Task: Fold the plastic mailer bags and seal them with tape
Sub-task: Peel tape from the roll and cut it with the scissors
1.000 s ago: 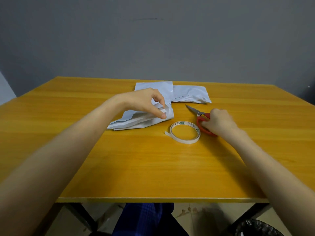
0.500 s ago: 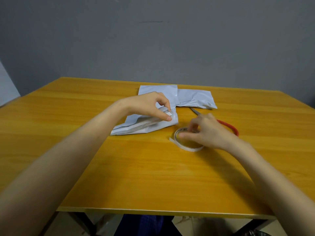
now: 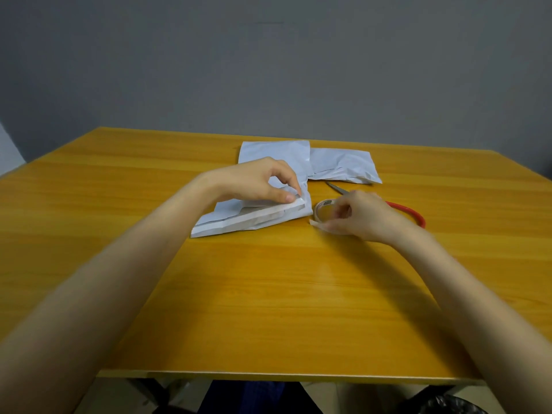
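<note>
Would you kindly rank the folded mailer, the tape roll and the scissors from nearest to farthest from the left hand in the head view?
1. The folded mailer: pinched by the left hand itself.
2. The tape roll: just to its right, at the right hand.
3. The scissors: farthest right, behind the right hand.

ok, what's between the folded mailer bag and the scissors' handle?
The tape roll, gripped by the right hand, in the head view. The roll lies beside the folded mailer bag; the red handle shows past the hand.

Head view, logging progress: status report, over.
Left hand pinches folded white plastic mailer bag. Right hand grips thin white tape roll. Red-handled metal scissors behind right hand, not blocking.
</note>
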`<state>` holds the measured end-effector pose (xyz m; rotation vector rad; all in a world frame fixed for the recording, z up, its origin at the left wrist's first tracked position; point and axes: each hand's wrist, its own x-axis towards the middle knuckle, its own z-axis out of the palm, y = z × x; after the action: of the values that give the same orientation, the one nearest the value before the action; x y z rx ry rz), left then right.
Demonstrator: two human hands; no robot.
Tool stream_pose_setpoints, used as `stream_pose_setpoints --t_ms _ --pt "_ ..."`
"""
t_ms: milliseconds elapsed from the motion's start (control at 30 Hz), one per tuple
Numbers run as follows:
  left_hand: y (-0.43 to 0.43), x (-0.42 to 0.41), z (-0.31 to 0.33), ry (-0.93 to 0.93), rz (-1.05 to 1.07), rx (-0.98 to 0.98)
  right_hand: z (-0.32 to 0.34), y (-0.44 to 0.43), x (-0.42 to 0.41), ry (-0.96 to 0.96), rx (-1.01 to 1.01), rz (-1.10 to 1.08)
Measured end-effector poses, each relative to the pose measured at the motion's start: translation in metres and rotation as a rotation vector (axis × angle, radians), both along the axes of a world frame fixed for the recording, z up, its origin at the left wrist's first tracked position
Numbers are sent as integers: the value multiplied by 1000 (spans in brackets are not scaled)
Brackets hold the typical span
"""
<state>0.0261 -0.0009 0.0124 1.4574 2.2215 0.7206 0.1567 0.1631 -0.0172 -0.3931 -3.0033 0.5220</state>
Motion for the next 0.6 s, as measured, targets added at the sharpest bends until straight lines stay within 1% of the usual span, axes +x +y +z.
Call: stream_pose_setpoints --t_ms 33,67,133,167,233,333,400,467,500,533,567,600 --pt "1 0 -1 -3 -9 5 3 -5 -2 75 -84 5" --pt "1 0 -1 -1 -16 8 6 -12 -4 136 -218 20" --pt "2 0 -2 -6 -17 16 9 -27 -6 180 -493 25" --pt "2 0 -1 -14 -14 26 9 -32 -7 184 -554 12" --pt "1 1 0 -12 -2 41 6 -36 -10 202 -620 -25" --pt "-1 1 0 44 20 54 3 -36 -11 232 -715 -55" --pt "-5 1 -1 10 47 124 2 -35 -9 247 -744 -69" --pt "-13 -1 -4 -78 154 259 1 -31 -8 271 -789 -98" --pt "-20 -2 -5 -98 226 325 0 -29 -7 283 -803 -114" --pt "-28 -4 -5 -92 308 348 -1 -25 -6 291 -810 -131" --pt "-39 -6 -4 -62 390 315 -2 -22 -6 293 -818 -154" --pt "-50 -10 -4 -10 457 223 -2 -19 -6 292 -834 -176"
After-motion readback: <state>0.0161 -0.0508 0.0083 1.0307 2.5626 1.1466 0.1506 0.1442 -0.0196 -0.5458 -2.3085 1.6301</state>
